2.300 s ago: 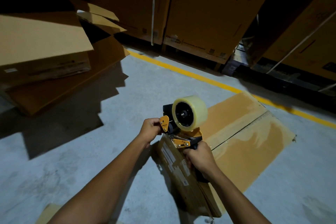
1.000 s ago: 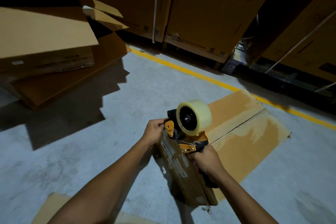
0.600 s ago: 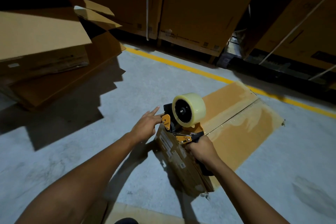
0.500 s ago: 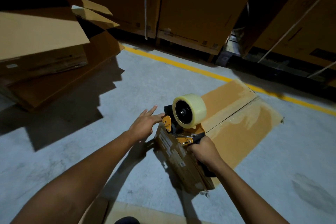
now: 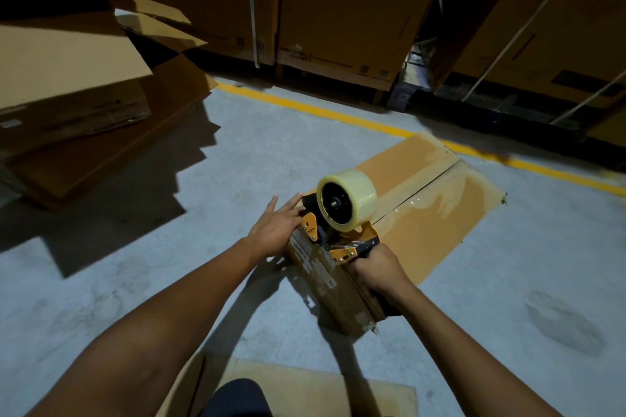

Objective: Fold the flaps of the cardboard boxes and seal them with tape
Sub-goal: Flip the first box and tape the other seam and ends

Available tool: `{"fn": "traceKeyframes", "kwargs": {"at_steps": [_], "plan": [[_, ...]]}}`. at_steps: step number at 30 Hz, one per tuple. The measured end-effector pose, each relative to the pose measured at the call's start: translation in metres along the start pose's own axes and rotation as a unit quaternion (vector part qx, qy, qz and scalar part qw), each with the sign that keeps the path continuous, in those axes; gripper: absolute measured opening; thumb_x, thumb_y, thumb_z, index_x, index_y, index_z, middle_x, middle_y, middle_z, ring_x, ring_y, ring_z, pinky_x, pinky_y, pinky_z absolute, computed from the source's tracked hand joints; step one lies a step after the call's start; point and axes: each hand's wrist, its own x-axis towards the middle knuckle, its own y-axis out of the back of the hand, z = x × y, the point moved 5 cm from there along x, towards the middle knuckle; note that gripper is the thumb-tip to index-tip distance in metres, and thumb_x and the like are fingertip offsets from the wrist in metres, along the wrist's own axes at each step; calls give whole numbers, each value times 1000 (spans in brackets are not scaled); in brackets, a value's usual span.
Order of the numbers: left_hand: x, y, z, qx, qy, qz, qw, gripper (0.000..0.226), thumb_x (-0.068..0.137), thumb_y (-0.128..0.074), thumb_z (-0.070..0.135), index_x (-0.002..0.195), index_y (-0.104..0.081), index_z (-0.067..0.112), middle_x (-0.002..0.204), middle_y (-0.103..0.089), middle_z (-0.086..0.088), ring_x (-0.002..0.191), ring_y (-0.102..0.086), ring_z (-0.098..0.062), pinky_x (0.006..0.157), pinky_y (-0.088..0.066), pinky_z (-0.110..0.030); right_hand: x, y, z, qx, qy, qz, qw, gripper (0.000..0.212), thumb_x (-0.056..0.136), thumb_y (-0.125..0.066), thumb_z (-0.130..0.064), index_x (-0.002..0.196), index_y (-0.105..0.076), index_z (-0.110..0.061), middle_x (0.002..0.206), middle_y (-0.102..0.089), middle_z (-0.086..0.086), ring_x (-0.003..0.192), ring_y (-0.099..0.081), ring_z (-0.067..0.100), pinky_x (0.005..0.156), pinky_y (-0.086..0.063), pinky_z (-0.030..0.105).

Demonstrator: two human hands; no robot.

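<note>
At centre frame, find left hand (image 5: 274, 230) unclenched since a second ago: fingers straight, pressing near end of cardboard box (image 5: 423, 213), just beside front of tape dispenser (image 5: 342, 213). Read as tape end stuck down, seam run ready to start. Find right hand (image 5: 376, 267) wrapped round dispenser handle, lower right of left hand. Locate box flat on floor (image 5: 508, 281), running toward upper right.

The right grip (image 5: 376, 269) clasps the handle of the tape dispenser (image 5: 345, 213), set on the cardboard box (image 5: 321, 278); the left grip (image 5: 276, 230), fingers straight, presses the box at the dispenser's nine o'clock.
</note>
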Motion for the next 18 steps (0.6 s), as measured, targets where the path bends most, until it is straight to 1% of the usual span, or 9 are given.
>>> {"fn": "traceKeyframes", "kwargs": {"at_steps": [2,3,6,8,9,11,14,16,18], "plan": [[0,3,1,-5,3,-10,1000,64,88,-56,-3,144,-49,27,163,-22,11,153,9,-12,122,-2,-56,-7,2,9,-2,-17,2,1000,19,84,-62,-9,66,-58,-8,57,-52,5,56,-50,24,55,-42,37],[-1,5,1,-11,3,-7,1000,66,88,-56,-4,145,-47,28,164,-18,14,153,9,-12,122,-5,-58,-12,3,17,-7,-29,9,1000,21,83,-61,-8,63,-55,-10,56,-49,3,54,-47,23,54,-39,36],[-1,8,4,-3,5,-13,1000,78,91,-55,-4,154,-30,34,166,-5,15,152,12,-12,121,-4,-61,-30,6,39,-12,-56,19,998,20,81,-62,-11,62,-55,-13,54,-49,3,51,-45,21,52,-38,35],[-4,11,14,25,-6,-35,999,80,92,-53,-4,157,-20,28,167,0,9,153,12,-16,120,-1,-60,-35,8,40,-5,-61,18,998,19,78,-60,-9,61,-54,-12,53,-48,4,51,-46,23,53,-40,36],[-7,13,22,45,-23,-44,998,78,92,-53,-3,157,-20,23,167,1,4,153,11,-19,120,-1,-60,-36,9,38,-7,-61,20,998,17,77,-59,-9,60,-55,-12,53,-50,4,52,-48,24,53,-41,36],[-13,13,38,67,-61,-55,994,65,92,-56,2,152,-35,16,167,-7,-3,153,8,-22,120,-2,-62,-35,13,31,-21,-52,21,998,17,79,-59,-9,62,-62,-13,55,-59,4,53,-56,24,53,-45,34],[-22,8,52,70,-60,-49,995,58,90,-58,3,146,-44,13,165,-16,-6,153,7,-21,122,-3,-58,-33,16,26,-35,-58,-3,998,14,85,-56,-9,76,-68,-10,59,-71,4,50,-66,16,52,-53,31],[-25,11,54,42,-42,-33,998,61,90,-59,3,147,-43,15,165,-17,-6,154,3,-19,123,-2,-54,-32,17,25,-51,-55,1,997,13,85,-57,-10,75,-65,-11,62,-71,3,54,-66,19,55,-53,32],[-24,15,53,14,-31,-28,999,64,89,-60,2,148,-42,17,165,-16,-4,154,-1,-17,124,-1,-50,-34,19,26,-58,-46,16,997,14,83,-59,-11,69,-59,-14,62,-61,3,56,-58,22,52,-47,31]]}}
